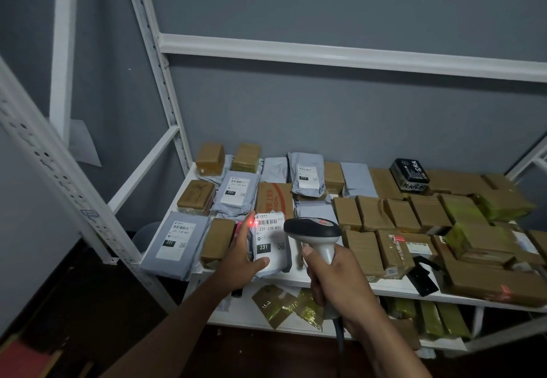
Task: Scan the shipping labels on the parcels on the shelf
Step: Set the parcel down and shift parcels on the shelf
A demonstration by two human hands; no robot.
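A white metal shelf rack point(296, 281) fills the view against a grey wall, its main board running from nine o'clock to three o'clock and crowded with parcels. Brown taped boxes point(420, 218) cover the three o'clock half, with a small black box point(410, 174) at about one o'clock behind them. Grey mailer bags with white labels lie toward nine o'clock, the biggest grey bag point(176, 243) at the front left corner. On a lower board at five o'clock sit more packets in yellowish tape point(284, 306).

At the centre, the left hand point(241, 262) holds a small grey parcel point(270, 244) tilted up above the front edge, thumb pressed on its lower face and fingers curled behind its left side. Its label point(268, 237) faces the camera, a red light spot point(252, 223) at its upper left corner.

Just to the right, at five o'clock, the right hand point(334, 280) has its fingers wrapped round the handle of a scanner point(313, 234), whose dark head points at the label.
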